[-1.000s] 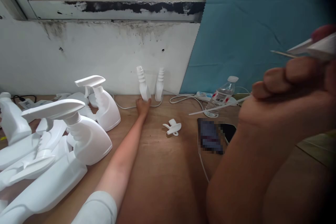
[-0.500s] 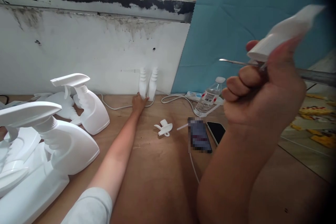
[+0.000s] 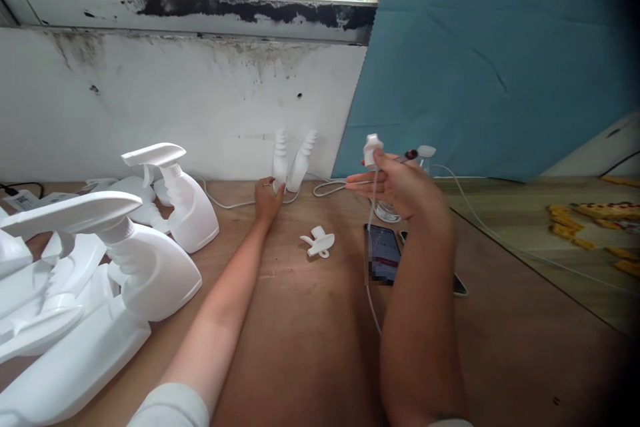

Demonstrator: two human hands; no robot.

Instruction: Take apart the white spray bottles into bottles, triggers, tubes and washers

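Observation:
My left hand [image 3: 270, 200] reaches to the wall, its fingers closed at the base of a white ribbed plastic part [image 3: 281, 153] standing upright. A second such part [image 3: 302, 163] leans to the right beside it. Above the table on the right, my right hand [image 3: 407, 181] pinches a small-looking white plastic part [image 3: 372, 149] between thumb and forefinger, other fingers stretched out. A thin tool with a dark end [image 3: 411, 155] also sits in this hand, partly hidden. Between my arms lies a white trigger spray head [image 3: 319, 242] on the table.
White spray bottles crowd the left side, one upright [image 3: 187, 213] and another [image 3: 155, 273] nearer. A phone [image 3: 383, 253], a second phone [image 3: 460, 285] and a water bottle [image 3: 387, 211] are partly behind my right arm. A white cable [image 3: 235, 205] runs along the wall.
My right hand has moved left, down and farther away, carrying the white part and the tool. The right-hand ribbed part at the wall tilts more. My left hand stays by the wall.

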